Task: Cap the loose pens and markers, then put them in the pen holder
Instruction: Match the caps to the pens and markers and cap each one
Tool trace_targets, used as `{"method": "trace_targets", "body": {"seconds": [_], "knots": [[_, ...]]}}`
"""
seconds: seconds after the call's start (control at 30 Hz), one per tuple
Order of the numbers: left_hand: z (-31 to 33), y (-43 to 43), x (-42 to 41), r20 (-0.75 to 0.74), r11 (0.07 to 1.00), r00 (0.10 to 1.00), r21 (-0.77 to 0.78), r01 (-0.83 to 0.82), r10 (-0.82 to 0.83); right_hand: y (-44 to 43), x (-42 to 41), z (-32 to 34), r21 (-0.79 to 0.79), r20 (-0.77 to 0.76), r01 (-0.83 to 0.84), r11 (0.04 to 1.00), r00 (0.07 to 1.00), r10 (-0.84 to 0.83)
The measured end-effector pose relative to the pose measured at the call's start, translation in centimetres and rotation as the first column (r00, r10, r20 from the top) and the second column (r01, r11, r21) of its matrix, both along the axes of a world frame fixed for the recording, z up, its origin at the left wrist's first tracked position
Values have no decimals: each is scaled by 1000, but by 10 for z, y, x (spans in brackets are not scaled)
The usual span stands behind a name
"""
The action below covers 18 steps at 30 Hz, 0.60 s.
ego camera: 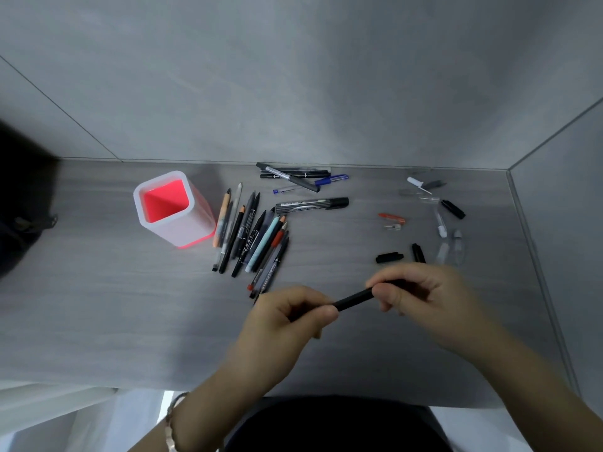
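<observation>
1. The black pen (354, 298) is a slim, round, matte stick. It is held in the air over the near half of the counter (98, 305), slanting up from left to right.
2. The left hand (287, 316) has its fingers curled round the pen's lower end. The right hand (424, 298) pinches the upper end between thumb and fingertips. That end is buried in the fingers, so I cannot tell whether a cap sits on it.
3. The pen holder (186, 228) is a square tube with rounded corners, thick smooth white walls and a bright red-pink inside. It stands upright on the left of the counter, well apart from both hands.
4. Just right of it lies a fan of pens (248, 233), thin sticks in black, grey, peach, pale blue and red. Their near ends reach just beside the left hand's knuckles.
5. A thick marker (311, 204) with a grey barrel and a black cap lies crosswise behind the fan. Further back, a small heap with a blue pen (329, 180) lies against the wall.
6. Loose caps are scattered on the right: an orange cap (391, 218), a white cap (416, 182), some clear caps (452, 247) and stubby black caps (389, 258). Two of the black ones lie just behind the right hand.
7. The counter is matte grey with a wood grain, and the walls are smooth grey panels. A bracelet (171, 425) circles the left wrist.
</observation>
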<state>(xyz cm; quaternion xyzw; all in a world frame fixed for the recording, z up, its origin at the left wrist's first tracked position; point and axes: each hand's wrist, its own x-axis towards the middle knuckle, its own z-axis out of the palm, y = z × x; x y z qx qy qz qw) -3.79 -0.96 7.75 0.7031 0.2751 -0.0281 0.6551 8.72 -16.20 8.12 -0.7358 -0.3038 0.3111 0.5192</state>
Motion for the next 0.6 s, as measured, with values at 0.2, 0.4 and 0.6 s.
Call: {"method": "trace_targets", "body": {"seconds": [0.2,0.4,0.6], "knots": [[-16,5,21,-271,987,950,-62,147,-158,2,13,-29,-229,6,-40,973,999,42],[-57,66,82,-105,704,994,707,68,11,-6,25,-62,-301,23,227,926,973,-230],[-83,100,88,-182,394,975,893,218,-128,-10,16,-68,-355,-21,181,917,979,-201]]}}
